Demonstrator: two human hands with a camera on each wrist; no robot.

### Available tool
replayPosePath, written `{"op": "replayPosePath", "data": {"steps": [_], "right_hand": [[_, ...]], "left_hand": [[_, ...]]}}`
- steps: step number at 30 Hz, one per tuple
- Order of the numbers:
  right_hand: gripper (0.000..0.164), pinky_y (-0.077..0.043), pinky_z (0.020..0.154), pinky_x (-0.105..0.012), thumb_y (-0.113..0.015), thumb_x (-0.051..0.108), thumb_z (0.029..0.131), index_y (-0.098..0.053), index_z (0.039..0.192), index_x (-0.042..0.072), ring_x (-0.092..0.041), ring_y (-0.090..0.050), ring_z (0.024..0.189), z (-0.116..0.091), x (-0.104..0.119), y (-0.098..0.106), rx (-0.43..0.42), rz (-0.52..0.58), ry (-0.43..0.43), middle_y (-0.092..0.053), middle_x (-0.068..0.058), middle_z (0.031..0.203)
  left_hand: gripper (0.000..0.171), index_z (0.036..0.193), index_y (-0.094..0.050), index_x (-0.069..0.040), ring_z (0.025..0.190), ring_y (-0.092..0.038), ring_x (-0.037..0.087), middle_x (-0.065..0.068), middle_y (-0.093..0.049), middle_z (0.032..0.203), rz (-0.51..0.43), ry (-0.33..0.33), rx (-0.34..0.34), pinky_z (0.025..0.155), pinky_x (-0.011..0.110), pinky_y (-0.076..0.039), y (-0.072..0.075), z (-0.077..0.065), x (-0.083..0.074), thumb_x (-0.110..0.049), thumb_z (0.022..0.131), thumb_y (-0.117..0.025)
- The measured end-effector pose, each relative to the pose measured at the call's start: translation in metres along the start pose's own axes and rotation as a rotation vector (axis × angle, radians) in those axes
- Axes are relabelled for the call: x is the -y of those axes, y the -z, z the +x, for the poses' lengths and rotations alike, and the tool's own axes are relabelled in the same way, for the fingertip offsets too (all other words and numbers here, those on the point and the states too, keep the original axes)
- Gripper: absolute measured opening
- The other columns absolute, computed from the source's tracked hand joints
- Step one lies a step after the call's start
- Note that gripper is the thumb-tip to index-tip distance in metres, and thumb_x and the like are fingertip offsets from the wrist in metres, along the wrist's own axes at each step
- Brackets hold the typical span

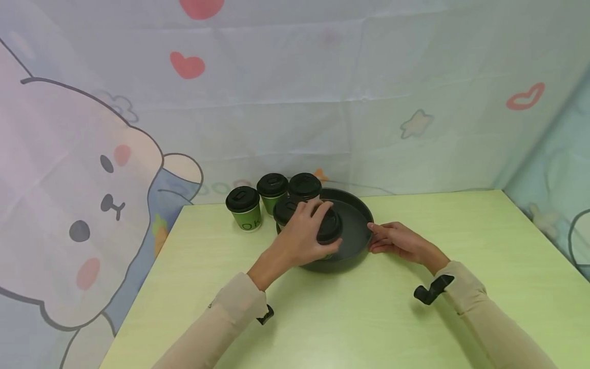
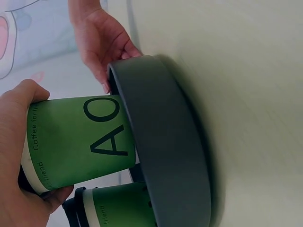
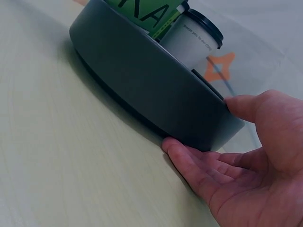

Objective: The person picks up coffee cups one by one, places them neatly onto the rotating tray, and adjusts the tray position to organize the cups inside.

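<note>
My left hand [image 1: 301, 233] grips a green paper coffee cup [image 2: 80, 142] by its upper part, just below the black lid [image 1: 329, 225]. The cup's base is inside the wall of a round dark grey tray [image 1: 352, 225]. On the tray's right side, my right hand [image 1: 398, 242] holds the edge, with the thumb [image 3: 244, 108] at the rim and the fingers at the lower edge. A second green cup [image 2: 120, 205] stands in the tray beside the held one, its lid [image 1: 285, 209] partly covered by my left hand in the head view.
Left of the tray stands a green lidded cup [image 1: 246, 218], with another green cup [image 1: 274, 204] behind it. A third black-lidded cup [image 1: 304, 185] is at the tray's back left. Behind the pale green table [image 1: 442, 220] hangs a printed cloth [image 1: 286, 128].
</note>
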State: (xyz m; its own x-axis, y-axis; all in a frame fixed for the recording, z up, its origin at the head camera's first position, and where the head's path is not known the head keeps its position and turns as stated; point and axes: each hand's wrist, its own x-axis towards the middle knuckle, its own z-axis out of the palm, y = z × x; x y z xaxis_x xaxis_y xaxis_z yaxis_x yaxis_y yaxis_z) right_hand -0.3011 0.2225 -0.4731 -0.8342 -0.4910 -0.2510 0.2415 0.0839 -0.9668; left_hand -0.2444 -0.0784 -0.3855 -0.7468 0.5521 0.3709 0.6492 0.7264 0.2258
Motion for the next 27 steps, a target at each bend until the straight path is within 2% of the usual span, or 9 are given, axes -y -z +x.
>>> {"op": "replayPosePath", "data": {"steps": [10,17,27], "right_hand": [[0.058,-0.06,0.089,-0.032,-0.054,0.033,0.111,-0.047,0.134,-0.02,-0.021,-0.072,0.091,0.0,0.0,-0.001,-0.013,0.001,0.001,-0.069,-0.016,0.103],[0.06,-0.06,0.09,-0.033,-0.054,0.033,0.111,-0.047,0.135,-0.021,-0.022,-0.071,0.093,-0.001,0.001,-0.002,-0.013,-0.014,0.003,-0.068,-0.017,0.104],[0.059,-0.06,0.09,-0.033,-0.052,0.033,0.111,-0.046,0.135,-0.021,-0.022,-0.071,0.093,-0.001,0.001,-0.001,-0.01,-0.017,0.006,-0.069,-0.017,0.104]], "left_hand": [[0.076,0.149,-0.049,-0.005,0.12,-0.05,0.034,0.017,-0.051,0.141,0.079,-0.083,-0.02,0.101,0.047,-0.049,-0.01,-0.002,0.001,-0.049,0.092,-0.073],[0.076,0.148,-0.05,-0.003,0.119,-0.051,0.033,0.017,-0.054,0.138,0.154,-0.11,-0.046,0.103,0.045,-0.047,-0.015,-0.003,0.003,-0.051,0.093,-0.072],[0.079,0.149,-0.047,-0.001,0.12,-0.052,0.034,0.017,-0.055,0.137,0.215,-0.136,-0.042,0.108,0.045,-0.045,-0.02,-0.004,0.004,-0.052,0.093,-0.07]]}}
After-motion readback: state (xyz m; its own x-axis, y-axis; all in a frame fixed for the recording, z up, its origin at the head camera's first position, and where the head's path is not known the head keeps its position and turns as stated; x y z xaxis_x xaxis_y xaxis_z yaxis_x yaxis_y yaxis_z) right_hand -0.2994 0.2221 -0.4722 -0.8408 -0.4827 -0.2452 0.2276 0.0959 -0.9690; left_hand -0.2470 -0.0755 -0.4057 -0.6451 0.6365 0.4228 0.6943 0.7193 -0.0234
